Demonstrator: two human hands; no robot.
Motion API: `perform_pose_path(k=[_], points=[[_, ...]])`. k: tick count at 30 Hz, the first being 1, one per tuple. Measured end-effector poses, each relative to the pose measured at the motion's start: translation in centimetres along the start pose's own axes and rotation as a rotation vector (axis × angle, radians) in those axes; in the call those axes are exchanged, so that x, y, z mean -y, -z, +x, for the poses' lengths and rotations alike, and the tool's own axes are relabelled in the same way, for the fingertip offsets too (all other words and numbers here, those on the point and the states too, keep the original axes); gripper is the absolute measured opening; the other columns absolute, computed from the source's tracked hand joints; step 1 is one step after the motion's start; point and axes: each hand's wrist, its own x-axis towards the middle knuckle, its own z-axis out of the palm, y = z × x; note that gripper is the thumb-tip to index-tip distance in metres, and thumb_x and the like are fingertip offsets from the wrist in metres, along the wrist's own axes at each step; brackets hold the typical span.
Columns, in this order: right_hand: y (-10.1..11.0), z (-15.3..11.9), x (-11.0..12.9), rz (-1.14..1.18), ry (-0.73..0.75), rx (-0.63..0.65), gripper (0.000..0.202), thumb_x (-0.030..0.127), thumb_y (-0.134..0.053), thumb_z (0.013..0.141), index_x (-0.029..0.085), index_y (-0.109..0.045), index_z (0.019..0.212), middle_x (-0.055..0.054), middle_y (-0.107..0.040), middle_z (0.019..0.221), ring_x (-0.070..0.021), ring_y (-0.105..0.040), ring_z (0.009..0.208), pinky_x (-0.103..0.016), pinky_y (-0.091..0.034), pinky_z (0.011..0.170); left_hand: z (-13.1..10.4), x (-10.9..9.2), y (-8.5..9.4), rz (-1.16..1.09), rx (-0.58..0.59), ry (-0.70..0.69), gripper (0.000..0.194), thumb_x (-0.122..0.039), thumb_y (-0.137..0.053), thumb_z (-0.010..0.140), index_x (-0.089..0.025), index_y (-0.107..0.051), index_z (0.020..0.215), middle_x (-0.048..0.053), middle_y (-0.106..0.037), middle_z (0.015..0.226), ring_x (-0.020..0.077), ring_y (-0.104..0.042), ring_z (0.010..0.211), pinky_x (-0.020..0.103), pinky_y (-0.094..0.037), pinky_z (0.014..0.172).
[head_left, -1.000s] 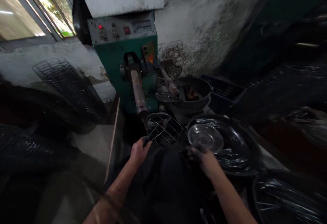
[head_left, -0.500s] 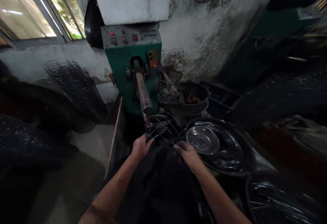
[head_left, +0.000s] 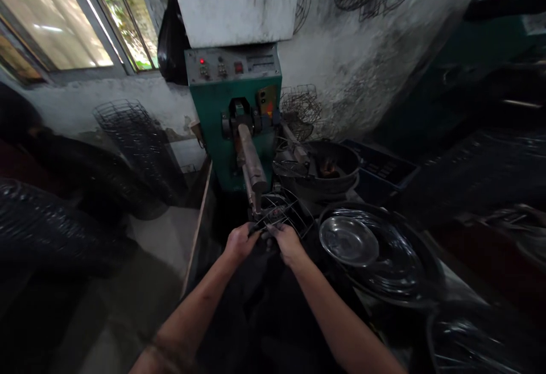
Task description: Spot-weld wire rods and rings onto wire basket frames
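A curved wire frame (head_left: 294,210), like an open basket or guard of thin metal rods, is in front of me under the machine's arms. My left hand (head_left: 241,242) is closed with thumb and fingers pinched on its near left edge. My right hand (head_left: 286,240) is closed at the near edge too, close beside the left, its fingertips on the wire. Just beyond the hands, the lower electrode arm (head_left: 252,163) of a green spot welding machine (head_left: 213,135) points toward me, its tip right by the frame.
To the right, a shallow metal dish (head_left: 348,241) rests in a wide black basin (head_left: 435,274) of shiny wire rings. Behind it stands a dark round pan (head_left: 341,178). A tall stack of wire baskets (head_left: 132,146) leans at left. A white foam box (head_left: 239,10) sits on the machine.
My right hand has moved left along the wire frame and is now near my left hand. The view has shifted slightly, so the machine appears further right.
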Motion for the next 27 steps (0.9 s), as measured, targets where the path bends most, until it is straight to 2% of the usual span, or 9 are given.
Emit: perform_pose_path(k=[4,6,9,12,15,17,20,23,27], points=[[0.2,-0.4,0.2,-0.028,-0.067,0.05,0.037,0.047,-0.073,0.061,0.015,-0.057,0.071,-0.001,-0.064,0.053,-0.0098,-0.049,0.037,-0.022,-0.042,0.036,-0.3,-0.3,0.9,-0.28,0.107,0.162,0.036,-0.046,-0.054,0.084,-0.013,-0.061,0.071,0.001,-0.059,0.063,0.0116,-0.052,0.059,0.022,-0.039,0.055],[0.2,-0.9,0.1,-0.045,-0.087,0.056,0.039,0.048,-0.074,0.059,0.016,-0.056,0.071,-0.001,-0.065,0.054,-0.0097,-0.048,0.036,-0.023,-0.043,0.036,-0.6,-0.3,1.5,-0.475,0.199,0.32,0.046,-0.056,-0.056,0.079,-0.012,-0.059,0.069,-0.001,-0.053,0.056,0.0089,-0.045,0.049,0.021,-0.033,0.048],[0.3,-1.8,-0.2,-0.083,-0.058,0.039,0.042,0.051,-0.074,0.058,0.016,-0.055,0.07,0.0,-0.064,0.053,-0.0093,-0.047,0.035,-0.023,-0.043,0.035,-0.6,-0.3,2.0,-0.731,0.364,0.564,0.05,-0.06,-0.068,0.066,-0.011,-0.061,0.072,-0.001,-0.055,0.055,0.0079,-0.044,0.045,0.021,-0.033,0.046],[0.6,-2.3,-0.5,-0.135,0.006,0.036,0.042,0.055,-0.071,0.061,0.016,-0.055,0.07,0.001,-0.062,0.053,-0.0098,-0.048,0.036,-0.023,-0.042,0.035,-0.3,-0.3,1.9,-0.812,0.479,0.692,0.051,-0.059,-0.075,0.057,-0.01,-0.061,0.066,-0.002,-0.053,0.05,0.0057,-0.041,0.04,0.021,-0.029,0.043],[1.2,-2.5,-1.0,-0.212,0.048,0.03,0.043,0.058,-0.066,0.066,0.018,-0.055,0.071,0.001,-0.061,0.052,-0.0117,-0.049,0.036,-0.024,-0.042,0.035,-0.1,-0.3,1.4,-0.839,0.535,0.732,0.051,-0.058,-0.078,0.053,-0.011,-0.058,0.06,-0.005,-0.048,0.045,0.0033,-0.034,0.036,0.02,-0.022,0.041],[1.6,-2.5,-1.4,-0.274,0.095,0.0,0.042,0.059,-0.064,0.069,0.018,-0.054,0.069,0.0,-0.061,0.052,-0.0122,-0.05,0.037,-0.024,-0.042,0.036,-0.2,-0.5,1.0,-0.866,0.524,0.735,0.051,-0.058,-0.078,0.054,-0.012,-0.058,0.062,-0.006,-0.048,0.045,0.0033,-0.034,0.037,0.02,-0.023,0.042],[1.7,-2.5,-1.6,-0.296,0.122,-0.058,0.043,0.061,-0.061,0.071,0.018,-0.055,0.069,-0.001,-0.062,0.053,-0.0124,-0.049,0.036,-0.025,-0.042,0.036,-0.7,-0.7,0.2,-0.844,0.4,0.727,0.053,-0.06,-0.077,0.053,-0.012,-0.058,0.065,-0.005,-0.05,0.048,0.0047,-0.037,0.039,0.021,-0.026,0.043],[1.2,-2.4,-1.3,-0.246,0.071,-0.087,0.044,0.062,-0.061,0.069,0.019,-0.054,0.067,-0.001,-0.062,0.052,-0.0126,-0.048,0.036,-0.025,-0.041,0.034,-1.0,-0.7,-0.5,-0.785,0.27,0.698,0.054,-0.063,-0.075,0.053,-0.013,-0.057,0.065,-0.004,-0.051,0.05,0.0068,-0.041,0.043,0.022,-0.03,0.045],[0.1,-2.0,-0.6,-0.1,-0.009,-0.097,0.044,0.06,-0.07,0.059,0.019,-0.052,0.063,-0.001,-0.062,0.05,-0.011,-0.047,0.035,-0.024,-0.04,0.035,-0.8,-0.9,-1.0,-0.712,0.209,0.618,0.054,-0.065,-0.071,0.059,-0.014,-0.053,0.06,-0.004,-0.046,0.049,0.0061,-0.038,0.044,0.022,-0.029,0.046]])
